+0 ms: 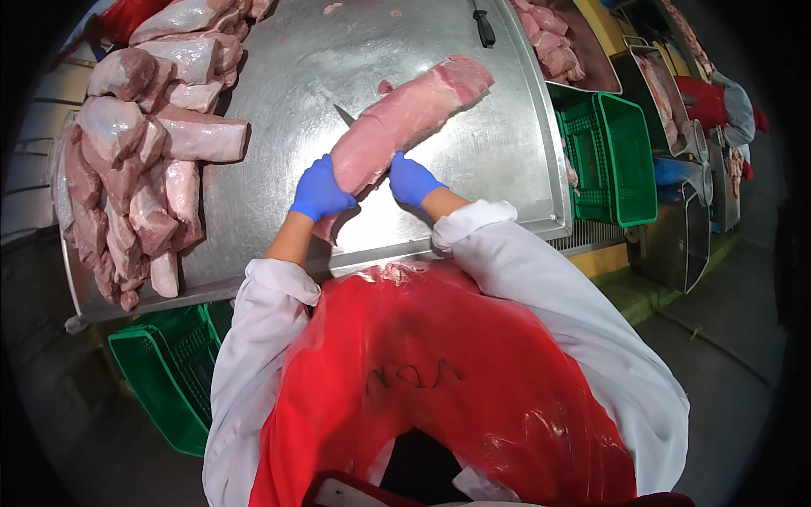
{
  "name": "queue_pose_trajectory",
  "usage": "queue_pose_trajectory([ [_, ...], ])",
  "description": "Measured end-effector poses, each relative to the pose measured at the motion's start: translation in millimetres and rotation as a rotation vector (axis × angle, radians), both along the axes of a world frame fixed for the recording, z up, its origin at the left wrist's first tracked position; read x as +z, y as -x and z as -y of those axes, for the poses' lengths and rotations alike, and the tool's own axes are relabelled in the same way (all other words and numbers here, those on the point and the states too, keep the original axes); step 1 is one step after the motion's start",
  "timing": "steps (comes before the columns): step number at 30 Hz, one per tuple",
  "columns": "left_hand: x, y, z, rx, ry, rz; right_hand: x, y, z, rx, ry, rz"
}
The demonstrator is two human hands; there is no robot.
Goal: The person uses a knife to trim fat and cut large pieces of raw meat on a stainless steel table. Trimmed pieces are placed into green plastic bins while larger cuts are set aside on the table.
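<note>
A long pink pork loin [414, 114] lies slantwise on the steel table [287, 101], its near end toward me. My left hand [323, 189], in a blue glove, is closed on the near left end of the loin. At the loin's right edge, my blue-gloved right hand [416, 180] is closed. A knife blade [343, 116] sticks out past the left side of the loin, in line with my right fist. The meat hides the rest of that knife, and its handle does not show. Beneath my left hand hangs a darker meat flap [325, 228].
A heap of pork pieces [139, 169] covers the table's left side. Another knife [483, 28] with a black handle lies at the far edge. Green crates [625, 160] stand right of the table, and another green crate [160, 380] sits below left. A co-worker [726, 106] is at the far right.
</note>
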State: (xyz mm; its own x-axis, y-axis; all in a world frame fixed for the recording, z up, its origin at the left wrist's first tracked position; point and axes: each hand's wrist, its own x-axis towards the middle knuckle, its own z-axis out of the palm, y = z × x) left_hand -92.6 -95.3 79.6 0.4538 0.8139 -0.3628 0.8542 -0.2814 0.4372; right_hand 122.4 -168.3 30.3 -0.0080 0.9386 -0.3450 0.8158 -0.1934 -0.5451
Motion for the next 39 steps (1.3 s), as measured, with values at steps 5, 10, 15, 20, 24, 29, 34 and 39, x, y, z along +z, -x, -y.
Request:
queue_pose_trajectory([
  [5,-23.6,25.1,1.9,0.086,0.228,0.19,10.8,-28.5,34.9,0.094,0.065,-0.04],
  [10,-30.4,53.6,64.1,0.567,0.996,0.85,29.8,-88.8,65.3,0.234,0.169,-0.134],
  [15,-47.8,26.4,112.5,0.721,1.015,1.39,63.5,-209.4,130.6,0.195,0.083,-0.362],
  [20,136.3,-216.7,-12.4,0.611,0.707,1.271,33.0,-296.6,169.8,-0.322,0.101,-0.589],
  [24,80.6,-273.3,-102.8,0.077,0.018,0.514,48.6,-318.8,175.9,-0.509,0.005,-0.627],
  [29,11.3,-243.6,-18.1,-0.022,-0.214,-0.23,10.0,-322.9,209.5,-0.634,-0.085,-0.633],
  [34,2.2,-225.5,0.4,-0.138,-0.287,-0.091,17.8,-274.8,142.8,-0.298,-0.26,-0.424],
  [39,13.1,-213.3,49.2,-0.045,-0.362,-0.133,39.2,-209.0,34.1,-0.053,-0.235,-0.158],
])
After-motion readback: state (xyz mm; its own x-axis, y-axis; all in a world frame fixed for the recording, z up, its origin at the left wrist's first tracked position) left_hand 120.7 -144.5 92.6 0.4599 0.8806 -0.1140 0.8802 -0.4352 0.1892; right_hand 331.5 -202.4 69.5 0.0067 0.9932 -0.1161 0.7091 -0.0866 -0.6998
